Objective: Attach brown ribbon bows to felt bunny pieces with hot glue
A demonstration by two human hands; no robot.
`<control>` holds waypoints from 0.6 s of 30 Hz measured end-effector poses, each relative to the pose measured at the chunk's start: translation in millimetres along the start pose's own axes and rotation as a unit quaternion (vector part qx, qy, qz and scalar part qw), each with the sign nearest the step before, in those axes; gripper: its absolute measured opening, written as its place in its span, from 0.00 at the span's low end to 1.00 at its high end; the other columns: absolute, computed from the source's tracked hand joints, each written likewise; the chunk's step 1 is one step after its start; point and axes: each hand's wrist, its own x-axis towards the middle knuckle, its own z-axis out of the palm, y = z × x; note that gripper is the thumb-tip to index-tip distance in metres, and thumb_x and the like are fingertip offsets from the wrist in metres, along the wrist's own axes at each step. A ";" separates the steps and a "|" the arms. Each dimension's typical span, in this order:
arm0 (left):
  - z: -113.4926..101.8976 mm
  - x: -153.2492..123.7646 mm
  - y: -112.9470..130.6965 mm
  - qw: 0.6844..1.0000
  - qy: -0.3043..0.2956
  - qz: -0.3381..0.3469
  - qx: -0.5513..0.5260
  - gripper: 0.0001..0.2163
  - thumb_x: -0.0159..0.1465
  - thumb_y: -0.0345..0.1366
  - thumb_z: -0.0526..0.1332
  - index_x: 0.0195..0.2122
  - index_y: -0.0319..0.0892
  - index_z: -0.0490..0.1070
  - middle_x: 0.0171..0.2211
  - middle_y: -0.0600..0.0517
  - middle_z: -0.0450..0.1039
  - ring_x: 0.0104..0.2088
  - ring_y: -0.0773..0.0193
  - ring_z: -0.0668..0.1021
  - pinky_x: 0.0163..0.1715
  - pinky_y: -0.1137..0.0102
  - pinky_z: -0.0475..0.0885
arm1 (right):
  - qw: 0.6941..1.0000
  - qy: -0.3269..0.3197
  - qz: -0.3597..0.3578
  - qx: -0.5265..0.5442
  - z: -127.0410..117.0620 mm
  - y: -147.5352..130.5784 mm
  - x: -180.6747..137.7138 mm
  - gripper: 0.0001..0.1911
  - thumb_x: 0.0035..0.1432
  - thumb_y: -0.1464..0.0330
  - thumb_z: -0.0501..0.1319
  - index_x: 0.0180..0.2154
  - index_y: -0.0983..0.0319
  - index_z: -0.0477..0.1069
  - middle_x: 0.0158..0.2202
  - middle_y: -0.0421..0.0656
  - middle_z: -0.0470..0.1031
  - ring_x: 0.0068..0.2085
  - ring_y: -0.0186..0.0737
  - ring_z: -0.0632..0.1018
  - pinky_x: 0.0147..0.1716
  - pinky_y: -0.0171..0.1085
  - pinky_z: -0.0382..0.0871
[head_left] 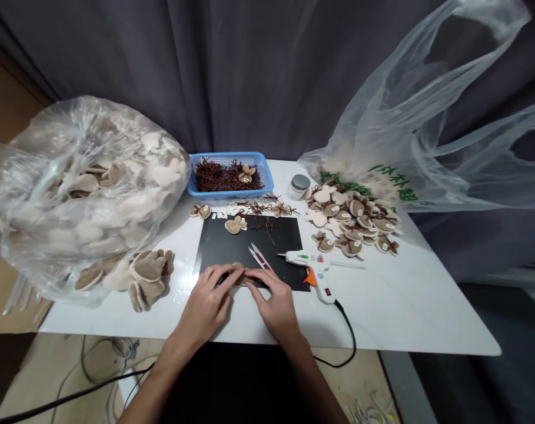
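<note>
At the near edge of a black mat (214, 247), a brown fabric animal-shaped piece (239, 278) lies mostly hidden beneath my fingers. My left hand (210, 297) presses on it from the left, fingers closed, with a small black object (223, 278) partly showing under them. From the other side my right hand (273, 301) pinches its right end. Just beyond are pink-handled thread snips (260, 257), blades pointing away. To the right rests a white glue gun (309, 262) with an orange trigger. Another fabric piece (235, 225) lies at the mat's far edge.
A clear bag of fabric pieces (130, 194) stands left, with loose ones (148, 274) before it. Behind the mat are a blue basket (269, 176) of brown bows and a grey-lidded jar (299, 187). Bow-trimmed pieces (355, 215) are heaped right, by a plastic bag (382, 129).
</note>
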 end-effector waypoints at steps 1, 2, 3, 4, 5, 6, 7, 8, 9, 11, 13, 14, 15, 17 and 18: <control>0.1 -3.2 -1.4 1.000 -0.002 0.012 0.002 0.29 0.70 0.21 0.54 0.71 0.48 0.65 0.59 0.44 0.75 0.57 0.51 0.75 0.56 0.54 0.76 | 1.000 -0.002 0.001 0.001 -0.9 -1.8 0.9 0.09 0.69 0.70 0.62 0.46 0.58 0.81 0.44 0.46 0.86 0.46 0.46 0.85 0.50 0.43 0.78; 0.7 -5.7 -2.8 1.000 -0.004 0.019 0.007 0.28 0.71 0.21 0.54 0.70 0.47 0.66 0.58 0.44 0.76 0.56 0.51 0.75 0.54 0.55 0.76 | 1.000 -0.004 0.003 0.003 -1.9 -4.1 2.1 0.08 0.69 0.71 0.62 0.45 0.58 0.80 0.44 0.46 0.85 0.45 0.45 0.85 0.50 0.43 0.78; 1.5 -7.4 -4.2 1.000 -0.006 0.022 0.012 0.27 0.71 0.22 0.55 0.69 0.46 0.67 0.58 0.44 0.76 0.54 0.51 0.76 0.53 0.55 0.76 | 1.000 -0.006 0.005 0.007 -2.8 -6.6 3.4 0.08 0.69 0.71 0.62 0.45 0.58 0.80 0.43 0.46 0.85 0.45 0.45 0.85 0.50 0.42 0.78; 2.2 -8.2 -5.3 1.000 -0.008 0.020 0.014 0.25 0.71 0.22 0.55 0.68 0.45 0.68 0.57 0.44 0.77 0.53 0.51 0.76 0.52 0.55 0.76 | 1.000 -0.007 0.008 0.013 -3.6 -9.4 4.7 0.09 0.68 0.72 0.61 0.45 0.58 0.79 0.43 0.45 0.85 0.44 0.44 0.85 0.49 0.41 0.78; 2.8 -8.3 -6.0 1.000 -0.010 0.017 0.013 0.24 0.71 0.22 0.55 0.67 0.45 0.69 0.56 0.44 0.77 0.53 0.51 0.76 0.51 0.55 0.76 | 1.000 -0.008 0.012 0.019 -4.0 -12.2 5.9 0.09 0.68 0.72 0.60 0.45 0.59 0.79 0.43 0.45 0.85 0.44 0.43 0.85 0.49 0.40 0.78; 2.9 -7.7 -6.2 1.000 -0.011 0.013 0.010 0.24 0.71 0.22 0.55 0.66 0.44 0.69 0.56 0.44 0.77 0.53 0.51 0.76 0.51 0.56 0.76 | 1.000 -0.009 0.014 0.025 -4.0 -15.0 7.0 0.09 0.68 0.72 0.60 0.45 0.59 0.78 0.43 0.44 0.85 0.44 0.42 0.85 0.48 0.39 0.78; 2.7 -6.8 -6.0 1.000 -0.012 0.008 0.006 0.23 0.71 0.22 0.56 0.65 0.44 0.70 0.55 0.45 0.78 0.53 0.51 0.76 0.50 0.56 0.75 | 0.999 -0.012 0.015 0.026 -3.5 -17.6 7.8 0.10 0.67 0.73 0.59 0.45 0.59 0.78 0.43 0.44 0.85 0.44 0.42 0.85 0.47 0.38 0.78; 2.2 -5.8 -5.4 1.000 -0.012 0.004 0.002 0.22 0.71 0.22 0.56 0.64 0.44 0.71 0.55 0.45 0.78 0.52 0.52 0.76 0.50 0.57 0.75 | 0.999 -0.017 0.015 0.023 -2.6 -19.8 8.2 0.10 0.67 0.73 0.59 0.45 0.59 0.78 0.43 0.44 0.85 0.43 0.42 0.85 0.47 0.38 0.78; 1.6 -4.9 -4.6 1.000 -0.012 -0.001 -0.002 0.22 0.71 0.22 0.56 0.64 0.44 0.71 0.55 0.45 0.78 0.52 0.52 0.76 0.49 0.58 0.75 | 1.000 -0.021 0.014 0.015 -1.3 -21.7 8.3 0.10 0.67 0.73 0.58 0.45 0.59 0.77 0.42 0.44 0.85 0.43 0.42 0.85 0.46 0.38 0.78; 0.5 -4.0 -2.9 1.000 -0.009 -0.014 -0.012 0.21 0.71 0.22 0.56 0.62 0.44 0.72 0.54 0.46 0.78 0.50 0.53 0.77 0.48 0.59 0.74 | 1.000 -0.025 0.012 -0.013 1.7 -23.7 6.8 0.10 0.68 0.73 0.57 0.44 0.59 0.76 0.41 0.44 0.84 0.42 0.42 0.84 0.46 0.38 0.77; 0.3 -4.4 -2.0 0.999 -0.005 -0.031 -0.024 0.20 0.71 0.22 0.55 0.61 0.45 0.74 0.53 0.47 0.79 0.49 0.54 0.77 0.48 0.59 0.74 | 0.999 -0.019 0.011 -0.040 4.1 -23.6 3.5 0.10 0.68 0.73 0.55 0.43 0.59 0.75 0.40 0.44 0.83 0.42 0.42 0.84 0.46 0.38 0.77; 0.5 -4.9 -2.1 0.999 -0.002 -0.041 -0.029 0.20 0.72 0.23 0.55 0.60 0.45 0.74 0.53 0.47 0.79 0.48 0.54 0.77 0.48 0.59 0.73 | 0.999 -0.015 0.011 -0.050 5.0 -22.9 1.5 0.11 0.69 0.73 0.55 0.43 0.59 0.75 0.40 0.44 0.83 0.43 0.43 0.84 0.46 0.39 0.77; 0.8 -5.3 -2.6 0.998 0.001 -0.050 -0.032 0.19 0.72 0.23 0.55 0.60 0.45 0.75 0.53 0.47 0.79 0.48 0.55 0.77 0.48 0.59 0.73 | 0.998 -0.010 0.008 -0.057 5.8 -22.2 -0.5 0.11 0.69 0.74 0.55 0.44 0.59 0.75 0.41 0.45 0.83 0.43 0.43 0.84 0.47 0.39 0.77; 1.1 -5.7 -4.7 0.997 0.006 -0.071 -0.040 0.18 0.73 0.25 0.55 0.59 0.45 0.75 0.53 0.47 0.78 0.49 0.55 0.77 0.49 0.58 0.72 | 0.998 -0.001 -0.006 -0.065 7.1 -21.1 -3.8 0.12 0.69 0.74 0.55 0.46 0.59 0.75 0.43 0.46 0.83 0.45 0.43 0.84 0.48 0.39 0.77; 0.8 -5.5 -6.1 0.996 0.005 -0.081 -0.046 0.17 0.74 0.25 0.55 0.59 0.46 0.76 0.53 0.47 0.78 0.49 0.55 0.77 0.49 0.58 0.72 | 0.998 0.001 -0.017 -0.065 8.1 -21.1 -4.8 0.12 0.70 0.74 0.54 0.47 0.59 0.74 0.44 0.47 0.83 0.47 0.44 0.84 0.49 0.40 0.77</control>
